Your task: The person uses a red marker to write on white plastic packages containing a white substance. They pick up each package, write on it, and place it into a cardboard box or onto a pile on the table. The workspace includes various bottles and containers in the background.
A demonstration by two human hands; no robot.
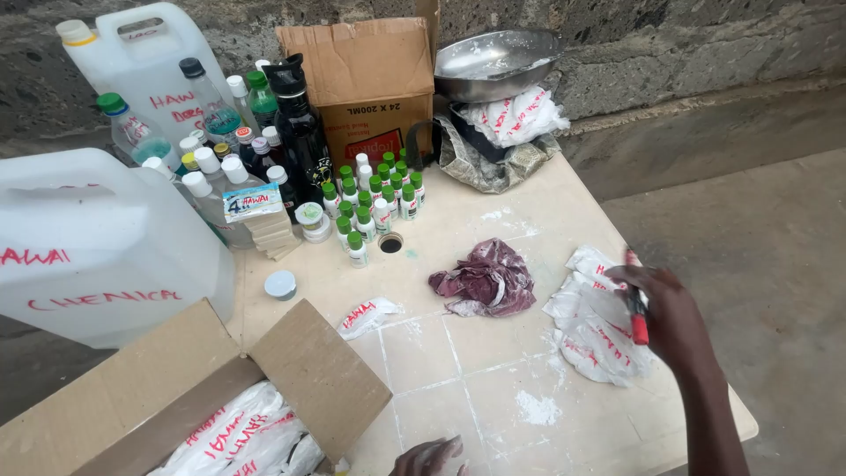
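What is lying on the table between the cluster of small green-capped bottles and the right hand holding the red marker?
In the head view, a crumpled maroon cloth lies between the small green-capped bottles and the right hand.

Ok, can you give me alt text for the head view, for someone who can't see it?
The right hand holds a red marker pen over a pile of small white plastic bags with red writing on a pale tiled table. The left hand rests at the near edge; a crumpled maroon cloth lies mid-table.

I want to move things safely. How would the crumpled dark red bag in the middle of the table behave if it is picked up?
The crumpled dark red bag looks like thin, wrinkled film, so probably floppy and very light. It lies flat in folds, so it is unlikely to roll.
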